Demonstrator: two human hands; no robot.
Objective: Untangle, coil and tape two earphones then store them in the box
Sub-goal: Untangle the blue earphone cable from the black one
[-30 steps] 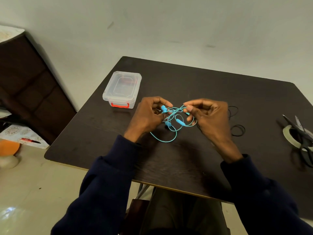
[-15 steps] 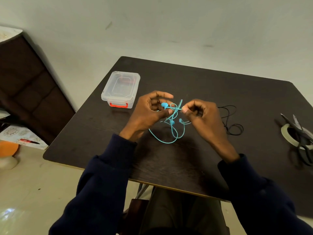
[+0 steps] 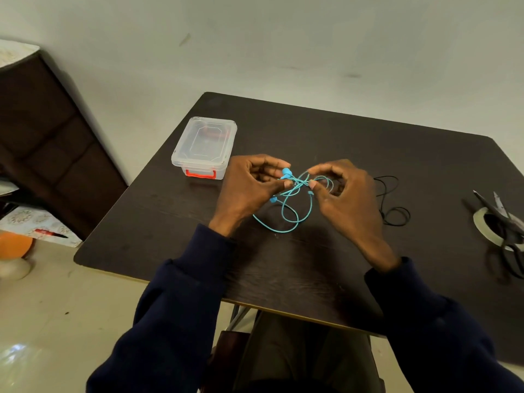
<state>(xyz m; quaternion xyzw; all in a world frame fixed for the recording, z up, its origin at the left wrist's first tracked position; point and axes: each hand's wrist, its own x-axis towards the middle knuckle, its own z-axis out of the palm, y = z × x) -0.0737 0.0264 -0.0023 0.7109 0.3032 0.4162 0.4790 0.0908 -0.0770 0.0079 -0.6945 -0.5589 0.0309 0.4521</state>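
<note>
A tangled turquoise earphone [image 3: 292, 211] is held just above the dark table [image 3: 312, 268], its lower loops resting on the top. My left hand [image 3: 249, 191] pinches the cable by a blue earbud. My right hand [image 3: 344, 194] pinches cable strands at thumb and forefinger, close to the left. A black earphone [image 3: 392, 207] lies loose on the table just right of my right hand, partly hidden by it. The clear plastic box [image 3: 204, 147] with a red latch stands lid on at the table's left edge, left of my left hand.
A roll of tape [image 3: 487, 225] with black scissors [image 3: 507, 225] lying across it sits at the table's right edge. A dark cabinet [image 3: 42, 143] stands to the left on the floor. The table's near edge runs just above my lap.
My hands stayed close together over the turquoise tangle and shifted their pinches; the cable loops between and below them have spread and rearranged slightly.
</note>
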